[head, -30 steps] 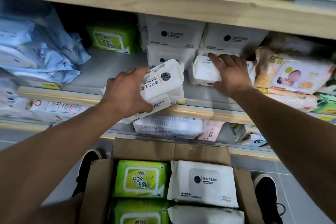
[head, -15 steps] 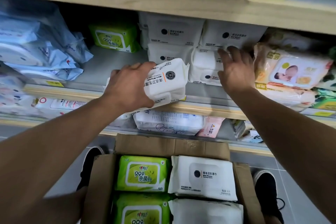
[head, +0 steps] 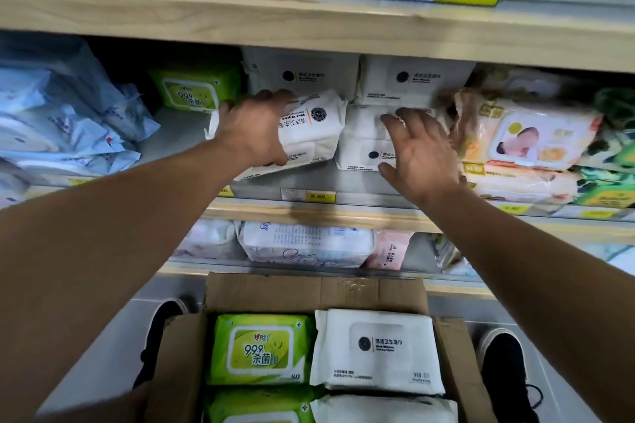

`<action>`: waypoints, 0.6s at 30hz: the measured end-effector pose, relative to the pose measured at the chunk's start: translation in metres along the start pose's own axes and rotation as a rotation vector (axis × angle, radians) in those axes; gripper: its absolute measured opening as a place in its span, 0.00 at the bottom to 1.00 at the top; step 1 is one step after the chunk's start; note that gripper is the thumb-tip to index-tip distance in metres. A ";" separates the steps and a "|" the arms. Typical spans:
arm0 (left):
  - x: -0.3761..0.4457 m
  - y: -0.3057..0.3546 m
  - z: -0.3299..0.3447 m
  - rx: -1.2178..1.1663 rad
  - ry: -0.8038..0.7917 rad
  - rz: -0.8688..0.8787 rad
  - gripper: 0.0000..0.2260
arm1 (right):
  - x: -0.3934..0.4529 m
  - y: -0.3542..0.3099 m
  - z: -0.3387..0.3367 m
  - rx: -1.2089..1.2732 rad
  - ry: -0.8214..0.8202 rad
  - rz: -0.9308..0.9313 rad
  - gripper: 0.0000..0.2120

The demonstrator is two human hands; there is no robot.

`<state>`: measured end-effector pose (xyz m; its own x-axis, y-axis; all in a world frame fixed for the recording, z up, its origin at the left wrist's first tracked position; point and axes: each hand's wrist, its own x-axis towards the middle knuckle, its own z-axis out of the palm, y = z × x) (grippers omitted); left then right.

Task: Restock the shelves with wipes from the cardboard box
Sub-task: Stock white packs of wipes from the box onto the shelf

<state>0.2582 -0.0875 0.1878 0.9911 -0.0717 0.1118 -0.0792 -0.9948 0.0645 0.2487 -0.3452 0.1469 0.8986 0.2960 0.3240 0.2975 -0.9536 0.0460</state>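
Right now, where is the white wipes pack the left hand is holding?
In the head view, the white wipes pack is on the middle shelf, centre-left, gripped by the left hand, beside another white pack.

On the middle shelf (head: 343, 182): pack of wipes (head: 309, 128) in left hand (head: 252, 128), just left of lower shelved pack (head: 360, 144) under right hand (head: 421, 154). Below, on the floor (head: 113, 343): cardboard box (head: 309, 290), packs inside.

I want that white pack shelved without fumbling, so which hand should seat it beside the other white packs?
Left. The left hand already grips the white pack, tilted at the middle shelf front. The right hand is open, holding nothing, over the neighbouring white pack.
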 end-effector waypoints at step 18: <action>0.063 0.017 0.048 -0.023 -0.056 0.113 0.45 | 0.012 -0.008 0.029 0.006 0.036 -0.003 0.40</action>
<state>0.3245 -0.1128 0.1482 0.9801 -0.1879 0.0640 -0.1926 -0.9782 0.0779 0.2658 -0.3321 0.1232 0.8856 0.2965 0.3576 0.3022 -0.9524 0.0411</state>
